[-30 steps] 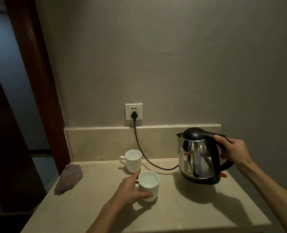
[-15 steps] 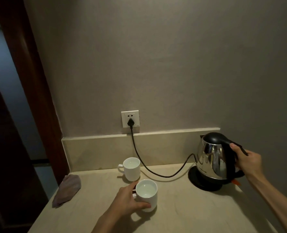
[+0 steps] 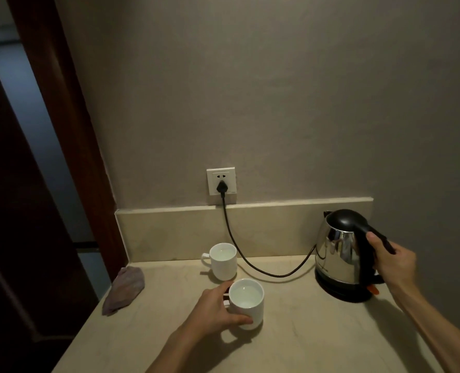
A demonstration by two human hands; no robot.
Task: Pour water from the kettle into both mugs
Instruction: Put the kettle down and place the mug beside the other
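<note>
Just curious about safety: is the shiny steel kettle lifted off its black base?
No, the shiny steel kettle sits on its black base, with the right hand gripping its handle.

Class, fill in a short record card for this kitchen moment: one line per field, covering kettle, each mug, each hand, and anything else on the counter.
kettle: upright on its black base, cord plugged into wall socket
near mug: upright, water inside
far mug: upright, untouched
left hand: gripping near mug
right hand: on kettle handle
cloth: crumpled at counter's left edge
</note>
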